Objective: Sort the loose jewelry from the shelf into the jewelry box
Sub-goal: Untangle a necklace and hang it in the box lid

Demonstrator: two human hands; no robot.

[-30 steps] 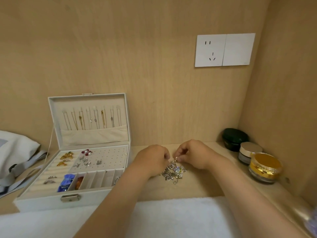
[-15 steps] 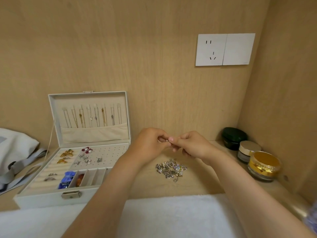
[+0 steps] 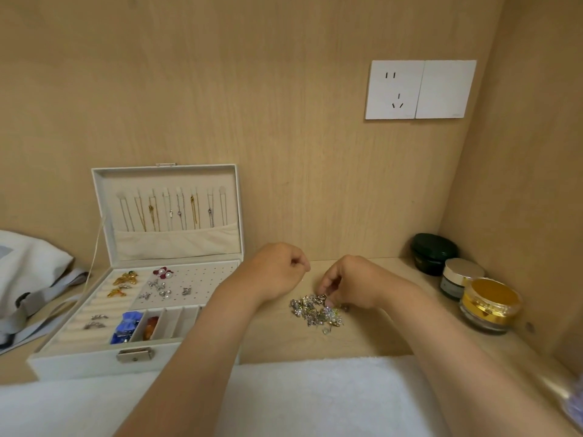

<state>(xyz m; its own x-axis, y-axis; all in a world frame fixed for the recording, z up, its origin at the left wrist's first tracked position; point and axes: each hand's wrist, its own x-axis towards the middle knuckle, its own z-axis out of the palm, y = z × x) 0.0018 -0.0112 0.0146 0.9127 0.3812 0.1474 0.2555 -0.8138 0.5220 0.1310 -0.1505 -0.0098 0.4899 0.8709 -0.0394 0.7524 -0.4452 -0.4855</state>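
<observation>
Home shelf nook (image 3: 362,342), jewelry box (image 3: 94,362), cream jars (image 3: 490,305)

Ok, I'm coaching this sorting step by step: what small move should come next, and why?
Probably pinch one piece free and lift it clear. The right hand has its fingertips at the top edge of the pile of small silver pieces, the left hand is curled beside it, and the open jewelry box waits on the left.

matt wood shelf (image 3: 362,342), shiny, seemingly metal jewelry (image 3: 315,312)
</observation>
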